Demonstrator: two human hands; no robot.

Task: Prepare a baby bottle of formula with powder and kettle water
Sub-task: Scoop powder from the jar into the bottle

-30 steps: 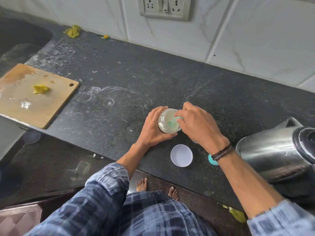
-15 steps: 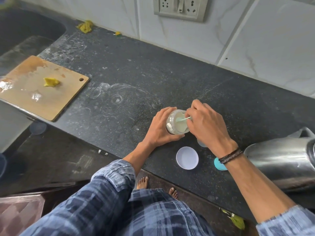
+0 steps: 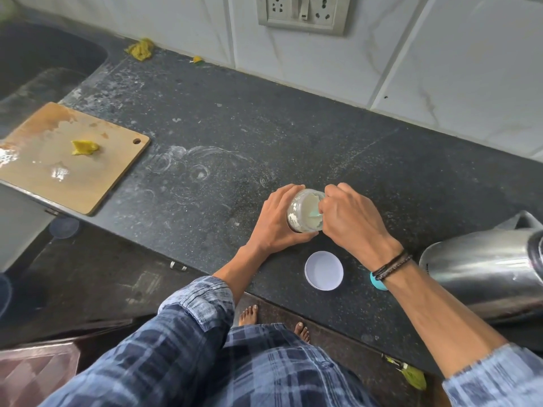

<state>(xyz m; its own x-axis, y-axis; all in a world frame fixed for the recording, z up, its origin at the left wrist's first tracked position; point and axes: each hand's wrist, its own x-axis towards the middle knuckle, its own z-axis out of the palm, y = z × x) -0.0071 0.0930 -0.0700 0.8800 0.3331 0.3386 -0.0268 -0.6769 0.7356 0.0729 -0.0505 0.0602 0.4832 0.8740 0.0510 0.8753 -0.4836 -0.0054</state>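
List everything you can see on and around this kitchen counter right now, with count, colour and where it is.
powder jar: 1, clear with whitish powder, open, counter centre, tilted in the left hand
scoop: 1, teal, mostly hidden, inside the jar mouth
jar lid: 1, white, lying on the counter near the front edge
teal round item: 1, partly hidden under the right wrist
kettle: 1, steel, right edge
cutting board: 1, wooden, wet, left side
yellow scrap: 1, on the board
yellow cloth: 1, back by the wall
socket plate: 1, grey, on the tiled wall
counter: 1, black stone
left hand: grip around the jar
right hand: at the jar mouth, on the scoop
bare feet: 2, on the floor below
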